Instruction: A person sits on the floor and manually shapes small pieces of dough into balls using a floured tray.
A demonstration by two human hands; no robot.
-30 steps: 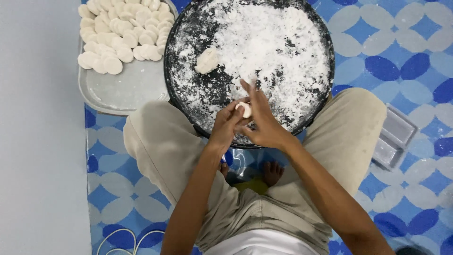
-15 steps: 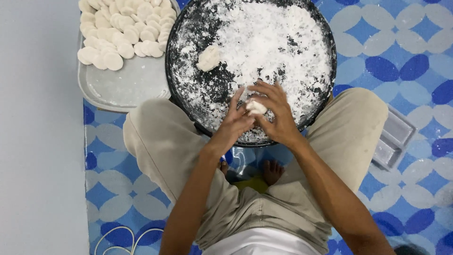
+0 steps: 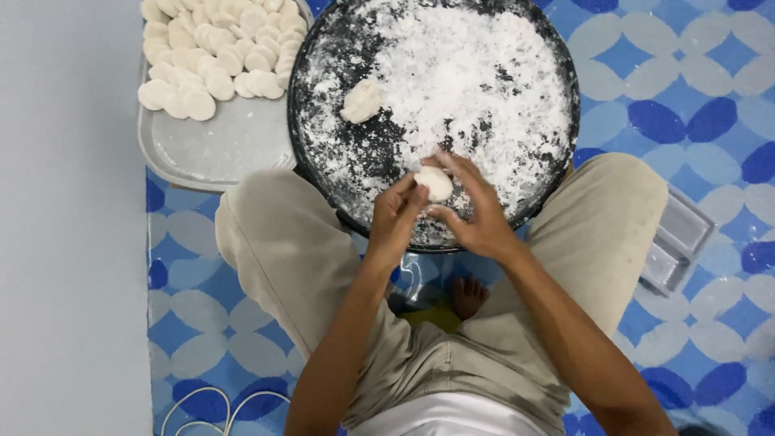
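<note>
Seated cross-legged, you pinch a small dough disc between left hand and right hand fingertips, over the floured round pan so loose flour lands there.

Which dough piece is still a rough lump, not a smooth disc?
The lump lying alone in the floured black pan. The piece between the hands and the discs on the grey tray are smooth and rounded.

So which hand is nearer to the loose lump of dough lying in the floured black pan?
Left. The left hand is below and slightly right of the dough lump; the right hand is farther right. Both hold a small dough piece between them over the black pan.
</note>
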